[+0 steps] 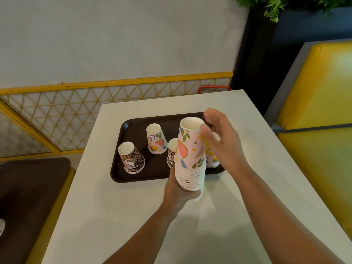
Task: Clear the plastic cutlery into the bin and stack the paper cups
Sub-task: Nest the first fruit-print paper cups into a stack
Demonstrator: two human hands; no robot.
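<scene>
Your left hand [178, 189] reaches up from the lower middle of the frame, its grip wrapped round the base of a stack of upside-down paper cups [190, 155] held above the desk [118, 206]. Your right hand [222, 141] comes in from the lower right, fingers loosely spread, thumb touching the top cup's side near its upturned base. Behind, on the dark plastic tray [133, 128], stand a leopard-print cup [131, 158] and a fruit-print cup [156, 139], both inverted and smooth-walled

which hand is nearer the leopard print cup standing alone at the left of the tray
Left. The left hand grips the base of the cup stack, right of the leopard print cup. The right hand is beyond the stack, farther right.
</scene>
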